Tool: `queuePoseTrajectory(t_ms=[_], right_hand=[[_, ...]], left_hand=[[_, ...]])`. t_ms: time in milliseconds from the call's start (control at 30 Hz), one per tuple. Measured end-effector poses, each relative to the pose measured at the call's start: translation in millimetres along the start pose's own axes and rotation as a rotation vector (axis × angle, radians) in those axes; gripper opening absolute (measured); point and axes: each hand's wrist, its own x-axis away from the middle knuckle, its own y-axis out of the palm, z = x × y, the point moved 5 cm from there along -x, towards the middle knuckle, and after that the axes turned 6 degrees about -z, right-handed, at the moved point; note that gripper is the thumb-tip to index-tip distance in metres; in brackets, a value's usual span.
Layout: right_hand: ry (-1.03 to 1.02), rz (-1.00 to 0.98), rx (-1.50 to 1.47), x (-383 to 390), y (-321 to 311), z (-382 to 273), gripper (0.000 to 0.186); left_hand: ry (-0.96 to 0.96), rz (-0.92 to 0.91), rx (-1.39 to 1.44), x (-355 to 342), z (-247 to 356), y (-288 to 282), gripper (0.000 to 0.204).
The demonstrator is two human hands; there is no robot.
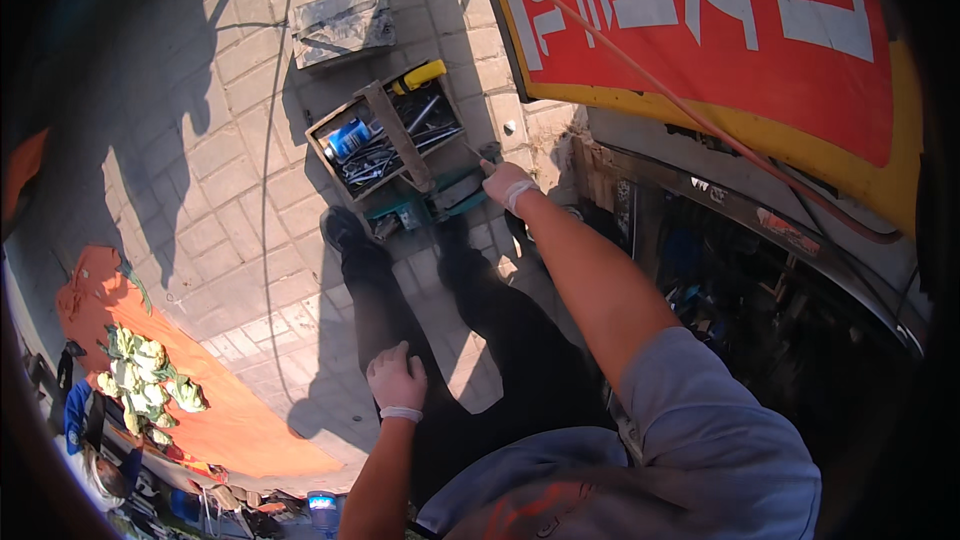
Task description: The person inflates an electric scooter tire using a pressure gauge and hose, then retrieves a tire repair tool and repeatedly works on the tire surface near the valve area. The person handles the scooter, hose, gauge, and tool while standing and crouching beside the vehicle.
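My right hand (508, 185), in a thin pale glove, is stretched forward beside the near right corner of a wooden toolbox (398, 145). Its fingers are closed, and a slim rod (474, 151) seems to stick out of them toward the box; its kind is too small to tell. My left hand (397, 380), gloved too, lies on my left thigh with nothing in it. Inside the toolbox are several metal wrenches (372, 164), a blue can (347, 140) and a yellow tool or bottle (419, 77). Green cases (455, 195) lie by my feet.
A dusty grey box (343, 26) stands beyond the toolbox. On the right are a red and yellow sign panel (720, 30) and a dark, cluttered opening (760, 290). Cauliflowers (145, 380) lie on an orange sheet (230, 390) at left, near another person (98, 470). A cable (266, 240) crosses the paving.
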Motion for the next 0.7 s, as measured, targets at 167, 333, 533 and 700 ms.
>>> queuePoseTrajectory(t_ms=[167, 333, 533, 700], right_hand=[[0.101, 0.038, 0.027, -64.4, 29.6, -9.3, 0.039], [0.213, -0.055, 0.029, -116.7, 47.1, -24.1, 0.045], [0.068, 0.131, 0.054, -160.3, 37.4, -59.5, 0.035], [0.117, 0.222, -0.002, -198.1, 17.0, -87.4, 0.042]], left_hand=[[0.019, -0.113, -0.172, -14.9, -20.1, -1.0, 0.022], [0.020, -0.230, -0.214, -26.7, -26.9, 5.7, 0.020], [0.024, -0.281, -0.179, -40.9, -29.1, -0.8, 0.019], [0.033, -0.298, -0.176, -51.8, -27.6, -8.6, 0.019]])
